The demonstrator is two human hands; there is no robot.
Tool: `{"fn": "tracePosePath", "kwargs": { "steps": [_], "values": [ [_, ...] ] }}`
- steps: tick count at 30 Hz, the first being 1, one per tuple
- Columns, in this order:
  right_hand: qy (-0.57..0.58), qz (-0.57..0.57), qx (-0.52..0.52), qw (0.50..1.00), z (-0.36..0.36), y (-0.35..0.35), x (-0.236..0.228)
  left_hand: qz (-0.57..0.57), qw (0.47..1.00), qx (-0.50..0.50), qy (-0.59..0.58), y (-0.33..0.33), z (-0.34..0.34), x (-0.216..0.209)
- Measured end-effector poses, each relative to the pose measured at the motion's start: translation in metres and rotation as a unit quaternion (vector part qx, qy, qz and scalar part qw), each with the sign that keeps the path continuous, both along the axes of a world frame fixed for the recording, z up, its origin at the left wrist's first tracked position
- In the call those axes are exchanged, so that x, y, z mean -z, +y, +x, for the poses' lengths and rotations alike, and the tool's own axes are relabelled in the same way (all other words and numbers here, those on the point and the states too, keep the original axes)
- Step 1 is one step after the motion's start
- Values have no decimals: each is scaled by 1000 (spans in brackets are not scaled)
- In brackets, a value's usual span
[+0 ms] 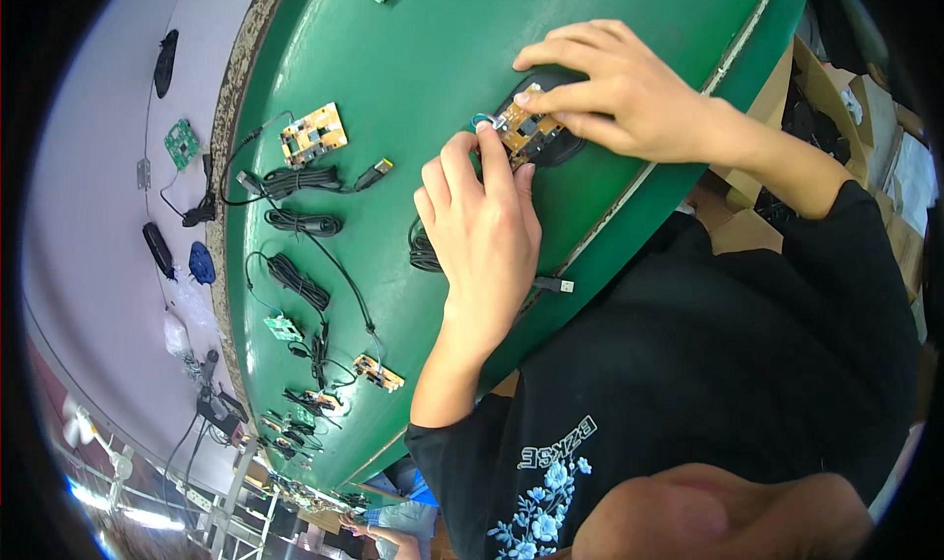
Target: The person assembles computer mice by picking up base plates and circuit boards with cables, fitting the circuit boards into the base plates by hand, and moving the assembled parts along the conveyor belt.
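Here in the head view, the tan circuit board [531, 135] sits near the edge of the green tabletop [442, 58], over a dark oval pad [567, 151], both hands right on it. The left hand [482, 196] is curled, thumb and forefinger closing on the board's edge, that forefinger right by the little coloured wires [483, 119]. The right hand [615, 93] comes across with thumb and forefinger on the board, the other fingers spread; pinching or only steadying, I can't tell.

It looks a light, stiff little thing, easy to shift, and I'd call those thin wires the fragile part. Bare edges seem the place to hold it, clear of the components and the wire joint.

Now, what's hidden! Fingers cover much of the board, and its underside is out of sight. The coiled black cable [425, 253] is half behind the left hand, and where the USB plug [561, 285] leads, I can't make out.
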State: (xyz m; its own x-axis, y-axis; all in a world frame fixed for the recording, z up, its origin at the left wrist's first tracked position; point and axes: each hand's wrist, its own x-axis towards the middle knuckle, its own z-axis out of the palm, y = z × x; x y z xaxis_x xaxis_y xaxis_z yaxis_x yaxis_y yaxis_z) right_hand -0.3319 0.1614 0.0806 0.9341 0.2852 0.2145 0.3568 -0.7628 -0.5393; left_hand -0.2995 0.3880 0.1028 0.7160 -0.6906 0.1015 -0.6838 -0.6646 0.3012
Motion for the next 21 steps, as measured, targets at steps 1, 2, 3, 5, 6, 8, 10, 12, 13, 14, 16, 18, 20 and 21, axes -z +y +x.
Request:
{"fn": "tracePosePath", "kwargs": {
  "steps": [1,2,3,5,6,8,10,12,13,14,16,18,20,21],
  "values": [
    [-3,-11,6,1000,-2,3,2,-3,1000,3,-3,-1,1,0],
    [-7,-22,11,1000,-2,5,3,18,1000,9,-4,-1,0,0],
    [-11,-8,16,1000,-1,7,2,42,999,12,-3,1,-4,1],
    [60,17,16,998,9,-1,-9,24,999,23,-14,-1,-1,3],
    [132,43,16,990,16,-2,-17,6,999,33,-23,-2,3,3],
    [136,50,34,989,20,6,-20,4,999,30,-33,-1,1,4],
    [164,13,57,985,22,15,-23,3,999,18,-43,2,-3,6],
    [95,36,56,993,13,13,-9,-23,1000,14,-12,2,-3,5],
    [77,46,67,994,9,12,-8,-32,999,15,-19,1,-3,5],
    [60,56,76,994,7,11,-6,-33,999,13,-26,2,-4,6],
    [69,46,80,993,10,10,-9,-54,998,16,-18,2,-4,8],
    [110,59,74,989,14,6,-10,-61,998,12,-21,4,-6,11],
    [108,39,78,990,19,10,-11,-119,993,2,2,7,-6,16],
    [116,20,85,989,18,12,-12,-134,991,-12,29,8,-5,14]
  ]
}}
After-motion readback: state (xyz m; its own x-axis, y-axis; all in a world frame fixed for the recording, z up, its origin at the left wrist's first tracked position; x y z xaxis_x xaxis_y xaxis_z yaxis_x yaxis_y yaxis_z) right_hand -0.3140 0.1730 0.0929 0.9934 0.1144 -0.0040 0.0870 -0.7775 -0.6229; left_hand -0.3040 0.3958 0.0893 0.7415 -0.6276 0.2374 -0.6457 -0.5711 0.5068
